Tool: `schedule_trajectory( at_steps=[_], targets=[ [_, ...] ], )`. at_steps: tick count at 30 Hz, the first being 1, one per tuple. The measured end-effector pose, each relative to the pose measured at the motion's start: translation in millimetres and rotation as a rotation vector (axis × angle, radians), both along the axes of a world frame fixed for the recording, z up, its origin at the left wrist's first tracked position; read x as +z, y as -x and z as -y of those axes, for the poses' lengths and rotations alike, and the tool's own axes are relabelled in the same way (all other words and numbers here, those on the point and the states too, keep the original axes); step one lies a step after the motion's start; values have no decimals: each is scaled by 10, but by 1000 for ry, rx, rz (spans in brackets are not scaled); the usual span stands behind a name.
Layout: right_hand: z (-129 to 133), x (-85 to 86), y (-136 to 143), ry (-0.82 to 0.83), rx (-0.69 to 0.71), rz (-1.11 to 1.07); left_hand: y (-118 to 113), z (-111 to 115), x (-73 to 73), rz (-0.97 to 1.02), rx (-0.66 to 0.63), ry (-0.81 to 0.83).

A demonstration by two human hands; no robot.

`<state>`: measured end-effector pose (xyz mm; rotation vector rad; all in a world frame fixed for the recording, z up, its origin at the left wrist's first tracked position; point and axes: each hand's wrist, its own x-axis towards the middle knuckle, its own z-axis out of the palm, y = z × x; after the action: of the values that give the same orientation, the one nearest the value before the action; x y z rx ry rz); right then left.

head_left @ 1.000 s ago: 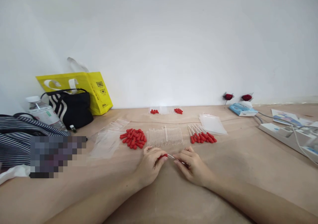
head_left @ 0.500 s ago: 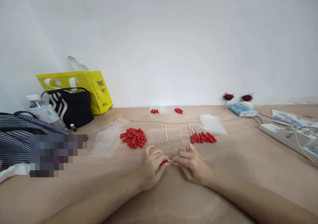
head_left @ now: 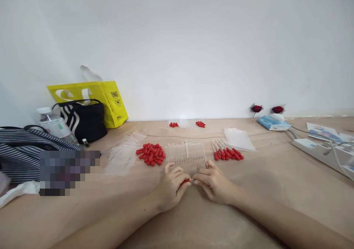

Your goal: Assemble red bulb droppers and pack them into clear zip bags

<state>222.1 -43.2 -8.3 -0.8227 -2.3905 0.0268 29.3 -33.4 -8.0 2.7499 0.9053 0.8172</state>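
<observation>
- A tan table is backed by a white wall.
- At lower centre, a red piece is pinched by the left hand.
- Beside it, a pale stick is pinched by the right hand.

So on my wooden-looking table I've got a red pile beside a row of pale sticks. Red-tipped sticks sit right of those.

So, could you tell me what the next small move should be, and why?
Probably press the pale stem gently into the red bulb: the left hand pinches the bulb, the right hand holds the stem, their ends meet between the hands, and the joined pieces to the right show that pairing.
</observation>
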Motion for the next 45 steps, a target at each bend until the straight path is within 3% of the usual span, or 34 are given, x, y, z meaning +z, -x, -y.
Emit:
schedule_trajectory(
  at_steps=[4,6,9,12,17,21,24,26,29,30,35,39,45],
  targets=[
    [-28,50,-65,132,-16,-64,35,-34,43,-16,48,-14],
    [-47,52,-86,278,-34,-184,45,-47,58,-24,65,-16],
    [-79,38,-80,639,-61,-563,40,-54,77,-9,70,41],
    [-107,31,-43,896,17,-930,15,-44,104,34,48,146],
    [-94,24,42,980,56,-1137,-34,-5,155,107,12,256],
    [-31,38,124,888,62,-1029,-36,-1,160,115,59,330],
    [-94,164,107,805,32,-922,-6,-25,131,117,52,327],
    [-245,309,3,746,-115,-809,18,-46,103,160,50,313],
    [-585,505,-252,639,-597,-419,38,-70,72,209,88,323],
    [-701,536,-335,623,-663,-368,39,-75,67,210,98,330],
    [-1065,396,-483,560,-868,-183,27,-74,87,186,106,328],
    [-1104,256,-409,532,-947,-45,23,-70,108,182,85,308],
    [-1078,249,-416,503,-983,72,22,-76,101,170,48,306]
  ],
)
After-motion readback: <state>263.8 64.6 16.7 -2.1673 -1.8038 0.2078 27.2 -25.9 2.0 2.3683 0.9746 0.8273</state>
